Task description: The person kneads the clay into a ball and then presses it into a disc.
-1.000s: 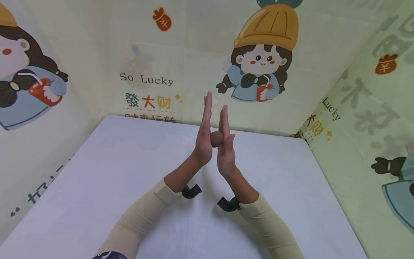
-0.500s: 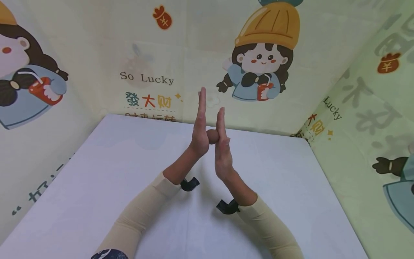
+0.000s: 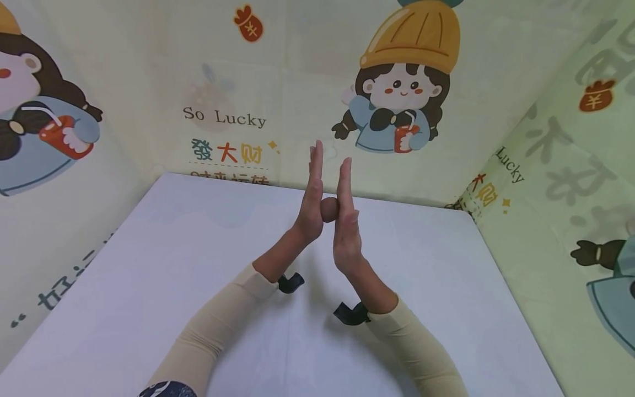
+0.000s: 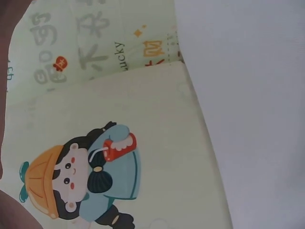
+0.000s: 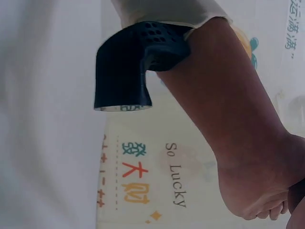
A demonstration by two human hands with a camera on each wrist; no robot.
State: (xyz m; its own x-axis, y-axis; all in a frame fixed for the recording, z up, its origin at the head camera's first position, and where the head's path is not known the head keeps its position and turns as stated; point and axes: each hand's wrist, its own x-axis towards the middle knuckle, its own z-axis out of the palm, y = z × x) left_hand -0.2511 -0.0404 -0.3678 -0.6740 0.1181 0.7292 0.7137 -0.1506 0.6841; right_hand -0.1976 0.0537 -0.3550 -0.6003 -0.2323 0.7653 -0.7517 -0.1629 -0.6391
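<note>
In the head view a small brown ball [image 3: 329,209] with a matte, clay-like surface sits between two upright palms, above the table. My left hand [image 3: 311,207] presses it from the left with straight fingers pointing up and away. From the right, my right hand [image 3: 347,231] presses flat against it, its fingers straight too. The right wrist view shows the left forearm and the heel of the left hand [image 5: 252,183], with a dark piece of the ball at the right edge. Only blurred skin shows along the left edge of the left wrist view.
A white table [image 3: 208,231] spreads beneath the arms. Patterned cloth walls [image 3: 307,82] with cartoon figures and lettering rise behind it and at both sides. Each wrist carries a black camera mount, the left [image 3: 291,283] and the right [image 3: 351,313].
The palms slid against each other with the ball between them: the left hand went up and forward, then came back down. Both hands shifted slightly left, then right again.
</note>
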